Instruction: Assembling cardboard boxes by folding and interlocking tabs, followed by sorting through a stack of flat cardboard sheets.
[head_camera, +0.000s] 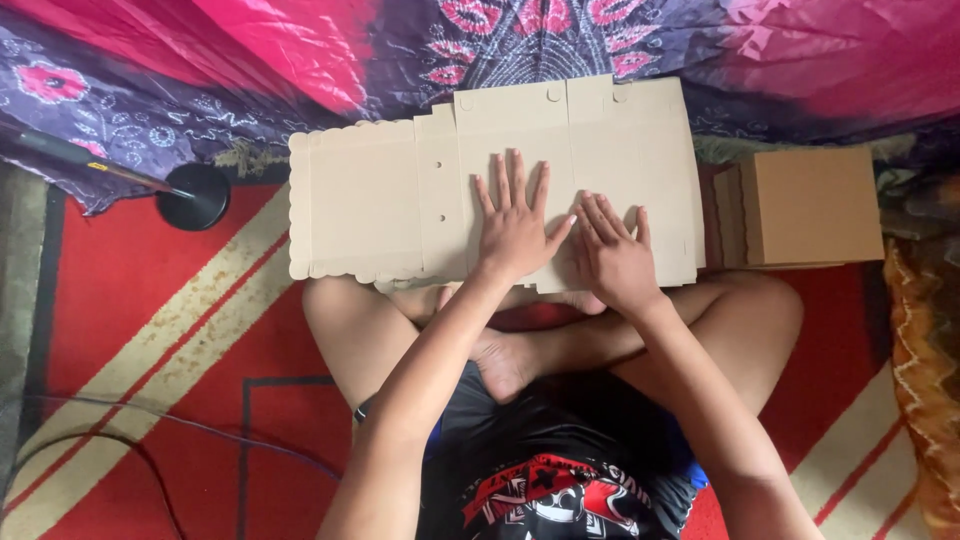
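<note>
Crossed bare legs (620, 340) sit nearest, on a red striped rug (150, 330). Both hands, left hand (515, 225) and right hand (612, 255), press flat with fingers spread on an unfolded cardboard box blank (380, 200) at 12 o'clock. Folded boxes (810, 205) stack at 2 o'clock.

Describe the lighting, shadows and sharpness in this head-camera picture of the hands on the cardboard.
Head view: soft, even light, no glare; faint shadows beside the left hand and right hand on the flat cardboard sheet; hands and cardboard are sharp.
</note>
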